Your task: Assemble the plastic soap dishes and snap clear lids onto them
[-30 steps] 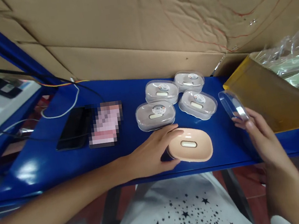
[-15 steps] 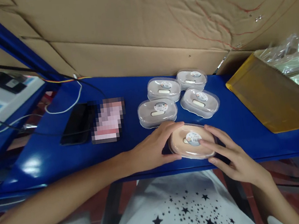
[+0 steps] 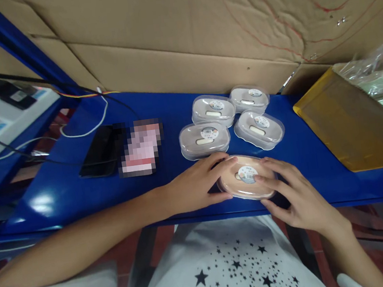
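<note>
A peach oval soap box (image 3: 233,186) with a clear lid lies near the table's front edge, a round label (image 3: 248,174) on its top. My left hand (image 3: 200,182) grips its left end, thumb at the near side and fingers at the far side. Around the right end curl the fingers of my right hand (image 3: 299,195), one fingertip pressing on the label's edge. Just beyond are several greyish boxes of the same shape, among them a front left one (image 3: 192,149), a front right one (image 3: 270,134) and a back one (image 3: 201,109).
A black phone (image 3: 98,153) and a pixelated pink-and-white rectangle (image 3: 141,150) lie on the blue table (image 3: 161,105) to the left. Cables and a white power strip (image 3: 5,125) are farther left. At the right stands a yellow-brown carton (image 3: 362,130) with clear plastic bags. Cardboard (image 3: 149,36) lines the back.
The view has shifted slightly. My left fingers now reach a little farther over the lid, and my right thumb has slid left along the near side. The box stays between both hands.
</note>
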The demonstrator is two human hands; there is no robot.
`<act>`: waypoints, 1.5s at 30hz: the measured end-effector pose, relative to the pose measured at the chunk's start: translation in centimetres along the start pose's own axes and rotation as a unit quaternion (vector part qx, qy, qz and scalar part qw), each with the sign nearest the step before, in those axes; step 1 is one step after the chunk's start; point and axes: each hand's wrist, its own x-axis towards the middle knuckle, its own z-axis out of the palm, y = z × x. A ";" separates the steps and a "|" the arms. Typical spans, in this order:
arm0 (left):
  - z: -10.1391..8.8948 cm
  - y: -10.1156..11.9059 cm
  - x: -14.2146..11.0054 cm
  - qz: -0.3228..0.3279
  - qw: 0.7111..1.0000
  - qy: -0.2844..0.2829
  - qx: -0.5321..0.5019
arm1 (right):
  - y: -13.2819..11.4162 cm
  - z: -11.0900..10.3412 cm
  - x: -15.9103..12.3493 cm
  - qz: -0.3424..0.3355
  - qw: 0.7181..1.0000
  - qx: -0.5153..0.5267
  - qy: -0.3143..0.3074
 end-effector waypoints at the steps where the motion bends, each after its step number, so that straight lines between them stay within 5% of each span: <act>1: 0.0 0.0 0.0 -0.001 1.000 0.003 -0.004 | 0.0 -0.7 0.7 -0.002 1.000 0.001 -0.016; 8: -0.4 -0.1 0.2 -0.006 0.999 0.014 -0.044 | 3.1 -4.7 7.5 -0.037 0.975 0.135 -0.175; 10: -0.5 0.0 0.2 -0.011 0.999 0.014 -0.046 | 4.9 -4.5 8.8 -0.060 0.979 0.153 -0.116; 14: -0.7 0.2 0.2 -0.026 0.999 -0.007 -0.031 | 8.7 -3.0 9.2 -0.022 0.997 0.001 0.068; 18: -1.0 0.2 0.0 -0.006 1.000 -0.004 -0.016 | 11.1 -1.5 8.4 0.025 0.996 -0.048 0.072; 23: -2.7 0.5 0.3 0.038 0.983 0.125 0.132 | 11.0 -0.4 8.2 0.039 0.993 -0.089 0.060; 27: -4.3 0.1 1.0 -0.026 0.958 0.147 0.243 | 10.5 -0.3 8.1 0.062 0.993 -0.084 0.056; 33: -5.5 -3.1 1.5 -0.156 0.961 0.130 0.187 | 12.0 -1.5 7.9 0.091 0.994 0.005 0.058; 39: -5.9 -4.3 1.7 -0.158 0.971 0.138 0.114 | 13.3 -1.7 7.9 0.107 0.991 -0.047 0.068; 45: -6.2 -4.0 1.8 -0.170 0.966 0.166 0.105 | 10.7 -2.1 8.1 0.052 0.993 -0.081 0.072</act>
